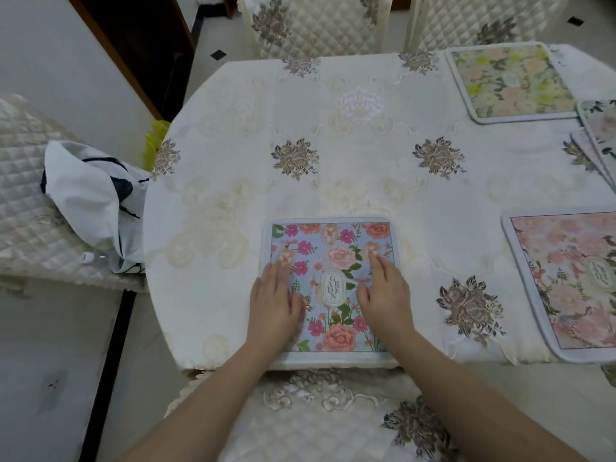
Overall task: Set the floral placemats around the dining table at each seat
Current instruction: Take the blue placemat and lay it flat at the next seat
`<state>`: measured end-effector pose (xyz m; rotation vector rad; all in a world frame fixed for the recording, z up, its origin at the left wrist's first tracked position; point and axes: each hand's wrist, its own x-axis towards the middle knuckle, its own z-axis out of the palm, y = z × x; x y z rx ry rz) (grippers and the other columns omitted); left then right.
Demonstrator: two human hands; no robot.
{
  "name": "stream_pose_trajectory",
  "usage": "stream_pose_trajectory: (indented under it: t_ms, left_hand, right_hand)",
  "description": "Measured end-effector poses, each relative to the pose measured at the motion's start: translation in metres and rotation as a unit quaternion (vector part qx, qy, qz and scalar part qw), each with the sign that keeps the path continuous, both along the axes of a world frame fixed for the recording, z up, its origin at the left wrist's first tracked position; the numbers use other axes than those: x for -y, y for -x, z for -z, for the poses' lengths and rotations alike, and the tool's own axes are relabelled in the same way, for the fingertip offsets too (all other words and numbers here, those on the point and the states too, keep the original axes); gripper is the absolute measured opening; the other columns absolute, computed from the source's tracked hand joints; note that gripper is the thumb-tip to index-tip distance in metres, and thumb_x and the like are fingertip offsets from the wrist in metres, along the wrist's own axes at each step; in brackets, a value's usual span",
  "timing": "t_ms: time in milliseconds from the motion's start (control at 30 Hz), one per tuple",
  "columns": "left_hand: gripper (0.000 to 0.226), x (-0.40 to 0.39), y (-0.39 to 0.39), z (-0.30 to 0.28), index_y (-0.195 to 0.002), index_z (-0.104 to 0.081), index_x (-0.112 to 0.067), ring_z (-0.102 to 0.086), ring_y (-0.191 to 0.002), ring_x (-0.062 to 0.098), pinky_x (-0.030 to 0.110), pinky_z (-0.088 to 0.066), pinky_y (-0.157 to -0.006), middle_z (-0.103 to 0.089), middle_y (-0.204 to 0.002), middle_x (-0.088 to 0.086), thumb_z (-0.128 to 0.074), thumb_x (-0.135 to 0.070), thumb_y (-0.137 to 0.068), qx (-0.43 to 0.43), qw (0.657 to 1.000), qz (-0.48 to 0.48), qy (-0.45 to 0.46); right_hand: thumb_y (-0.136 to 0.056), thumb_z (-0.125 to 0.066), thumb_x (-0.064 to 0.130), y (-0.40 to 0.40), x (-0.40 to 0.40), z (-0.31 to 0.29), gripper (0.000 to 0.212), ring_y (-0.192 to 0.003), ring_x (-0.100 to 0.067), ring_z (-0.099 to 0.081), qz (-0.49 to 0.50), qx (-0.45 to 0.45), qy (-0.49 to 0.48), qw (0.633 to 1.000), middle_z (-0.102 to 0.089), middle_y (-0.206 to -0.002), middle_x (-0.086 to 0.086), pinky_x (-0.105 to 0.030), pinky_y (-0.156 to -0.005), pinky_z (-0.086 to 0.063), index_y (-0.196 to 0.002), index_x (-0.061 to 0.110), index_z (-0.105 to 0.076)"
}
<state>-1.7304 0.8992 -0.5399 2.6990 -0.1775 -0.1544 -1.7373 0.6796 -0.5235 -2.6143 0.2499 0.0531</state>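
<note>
**Bare forearms, bare hands**

Two arms enter from the bottom edge, both uncovered along all of their visible length; no sleeve or cuff shows. The left hand (275,301) and right hand (383,291) seem to carry no rings, watch or bracelet, though blur softens the fingers (378,265). Nails look short and unpainted.

I see a big worktop (350,135) under a cream cloth with sewn flowers on it. Past my hands, on the far side, stand two chairs (313,25) in soft quilted covers. Another quilted chair (320,425) sits right below my hands. Off to the left of my left hand is one more padded seat (23,195) with a white bag (96,198) on it. The floor (50,361) is pale tile with small dark squares. A dark wooden door frame (113,51) stands far to the left.
</note>
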Motion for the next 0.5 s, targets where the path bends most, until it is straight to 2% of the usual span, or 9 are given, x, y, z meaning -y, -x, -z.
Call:
stream_pose_trajectory:
  t_ms: [100, 167, 233, 300, 500]
  left_hand:
    - [0.058, 0.016, 0.012, 0.011, -0.156, -0.018, -0.017, -0.006, -0.152, 0.017, 0.043, -0.006, -0.123, -0.013, -0.164, 0.0, -0.028, -0.034, -0.102, 0.006, 0.994, 0.101, -0.044]
    - [0.058, 0.024, 0.018, 0.02, -0.156, -0.019, -0.013, -0.009, -0.151, 0.018, 0.042, -0.007, -0.12, -0.011, -0.162, 0.001, -0.026, -0.034, -0.102, -0.012, 0.989, 0.132, -0.07]
    - [0.06, 0.029, 0.023, 0.031, -0.153, -0.024, -0.008, -0.019, -0.15, 0.021, 0.044, -0.011, -0.118, -0.018, -0.161, 0.006, -0.031, -0.034, -0.099, -0.027, 0.983, 0.149, -0.107]
    - [0.063, 0.03, 0.026, 0.035, -0.152, -0.025, -0.007, -0.02, -0.149, 0.022, 0.045, -0.011, -0.118, -0.024, -0.161, 0.009, -0.036, -0.035, -0.098, -0.028, 0.977, 0.158, -0.138]
    - [0.058, 0.03, 0.026, 0.028, -0.152, -0.027, -0.009, -0.021, -0.149, 0.019, 0.044, -0.011, -0.118, -0.025, -0.16, 0.006, -0.027, -0.035, -0.1, -0.015, 0.977, 0.154, -0.144]
  right_hand:
    - [-0.097, -0.027, 0.029, 0.0, -0.019, 0.007, 0.057, -0.145, -0.027, -0.026, -0.061, -0.007, 0.04, 0.997, -0.031, -0.156, -0.011, -0.051, -0.115, -0.027, -0.15, 0.01, -0.029]
    - [-0.099, -0.031, 0.024, 0.006, -0.039, 0.015, 0.056, -0.148, -0.023, -0.017, -0.12, -0.025, 0.071, 0.99, -0.021, -0.16, -0.008, -0.046, -0.121, -0.017, -0.153, 0.01, -0.022]
    - [-0.096, -0.032, 0.026, 0.015, -0.057, 0.025, 0.055, -0.144, -0.022, -0.029, -0.148, -0.039, 0.087, 0.984, -0.032, -0.156, -0.009, -0.04, -0.119, -0.015, -0.148, 0.008, -0.035]
    - [-0.093, -0.03, 0.031, 0.023, -0.063, 0.033, 0.058, -0.141, -0.021, -0.035, -0.144, -0.062, 0.093, 0.983, -0.039, -0.152, -0.008, -0.039, -0.113, -0.018, -0.145, 0.007, -0.042]
    - [-0.096, -0.027, 0.035, 0.028, -0.048, 0.038, 0.059, -0.146, -0.018, -0.024, -0.177, -0.042, 0.144, 0.973, -0.029, -0.157, -0.004, -0.044, -0.115, -0.016, -0.149, 0.01, -0.033]
